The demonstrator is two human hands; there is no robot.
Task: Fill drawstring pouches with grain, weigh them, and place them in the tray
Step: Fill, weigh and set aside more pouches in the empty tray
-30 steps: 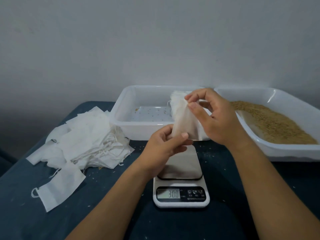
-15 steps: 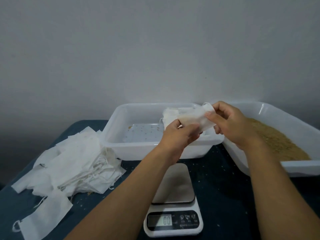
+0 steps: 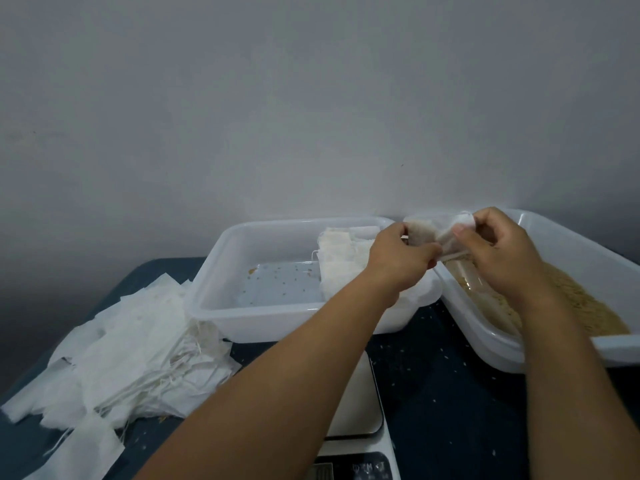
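A: Since a second ago the pouch (image 3: 424,237) has risen off the scale (image 3: 356,407) and travelled away from the body; the hands now hold it up between the two tubs.

B: How is each hand set?

A: The left hand (image 3: 398,259) pinches one end of it, fingers curled. The right hand (image 3: 502,251) pinches the gathered neck at the other end. A cord runs between them, so I judge the drawstring is being pulled shut.

B: And the tray?

A: The tray (image 3: 277,313) sits just beneath and left of the left hand, filled pouches (image 3: 341,261) against its near-hand side. The grain tub (image 3: 568,247) lies under the right hand.

B: Risk?

A: If the neck isn't cinched fully, grain may leak over the table (image 3: 443,393), making the weighed amount wrong. Tugging too hard could tear the thin fabric.

B: The empties?

A: Empty pouches (image 3: 131,351) lie well left of both hands.
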